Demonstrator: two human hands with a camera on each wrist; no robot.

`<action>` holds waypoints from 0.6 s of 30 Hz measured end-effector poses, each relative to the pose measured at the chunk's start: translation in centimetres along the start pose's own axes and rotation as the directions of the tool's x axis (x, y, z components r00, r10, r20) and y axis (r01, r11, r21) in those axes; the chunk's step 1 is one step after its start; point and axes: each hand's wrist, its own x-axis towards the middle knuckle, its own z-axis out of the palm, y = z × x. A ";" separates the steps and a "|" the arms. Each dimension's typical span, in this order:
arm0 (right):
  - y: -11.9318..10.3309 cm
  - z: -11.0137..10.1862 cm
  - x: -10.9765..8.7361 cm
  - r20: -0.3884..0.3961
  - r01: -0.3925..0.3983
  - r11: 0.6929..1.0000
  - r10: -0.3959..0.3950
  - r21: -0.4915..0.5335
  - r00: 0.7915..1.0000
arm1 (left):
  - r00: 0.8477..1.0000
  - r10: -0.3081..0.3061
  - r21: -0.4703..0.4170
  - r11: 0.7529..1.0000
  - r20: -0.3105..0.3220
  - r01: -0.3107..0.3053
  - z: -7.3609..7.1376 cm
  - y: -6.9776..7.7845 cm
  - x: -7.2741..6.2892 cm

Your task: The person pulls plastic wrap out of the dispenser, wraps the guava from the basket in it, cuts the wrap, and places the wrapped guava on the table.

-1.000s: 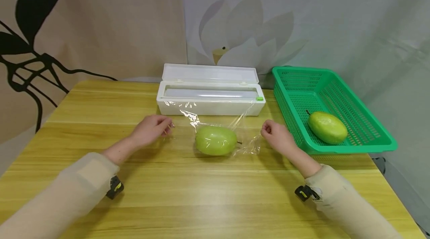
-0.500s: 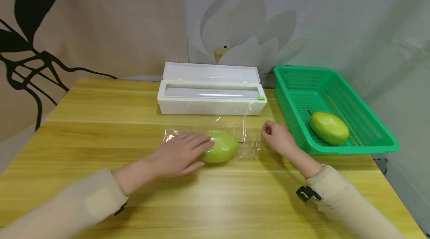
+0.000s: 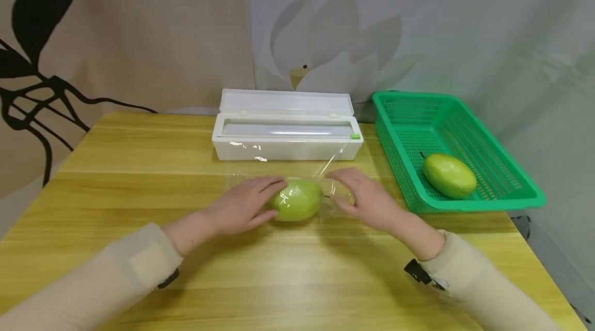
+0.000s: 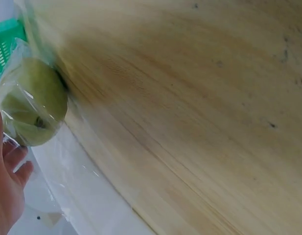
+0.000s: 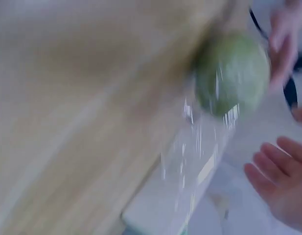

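Observation:
A smooth oval green fruit (image 3: 297, 201) with a short stem lies on the wooden table under clear plastic wrap (image 3: 323, 168). That wrap still runs back to the white dispenser box (image 3: 285, 150), whose lid stands raised. My left hand (image 3: 239, 204) touches the fruit's left end through the wrap, fingers extended on top and thumb lower at the near side. At the stem end, my right hand (image 3: 364, 199) hovers over the wrap's right part with fingers and thumb spread apart. In the right wrist view its fingers (image 5: 273, 169) look relaxed, with nothing gripped.
To the right stands a green perforated basket (image 3: 474, 206) holding a second green fruit (image 3: 448, 175). A small light-green slider (image 3: 355, 136) sits at the right end of the dispenser. Behind the table (image 3: 279, 279) hangs a printed cloth backdrop (image 3: 176, 26).
My left hand has left the wrap's left edge and come onto the fruit's left end. My right hand has let go of the wrap's right edge and moved inward toward the stem, its fingers opening.

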 end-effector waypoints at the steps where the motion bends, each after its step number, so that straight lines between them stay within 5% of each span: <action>1: -0.5 0.4 0.0 0.079 0.057 0.998 -0.056 -0.012 0.995 | 1.000 -0.005 -0.009 1.000 -0.003 0.005 0.0 0.0 0.0; 4: -1.2 1.6 0.0 0.253 0.138 0.990 -0.123 -0.041 0.960 | 1.000 -0.016 -0.048 0.999 -0.020 0.015 0.2 -0.1 0.0; 6: -1.2 2.1 -0.1 0.287 0.147 0.988 -0.127 -0.050 0.950 | 1.000 -0.016 -0.059 0.998 -0.024 0.014 0.3 -0.1 0.1; 14: -1.1 2.6 0.1 0.250 0.147 0.988 -0.130 -0.050 0.959 | 0.995 0.020 0.136 0.991 -0.099 -0.006 0.6 -0.1 0.2; 18: -1.4 2.6 0.4 0.228 0.148 0.987 -0.132 -0.058 0.965 | 0.997 -0.038 0.081 0.996 -0.074 0.044 0.5 0.0 0.2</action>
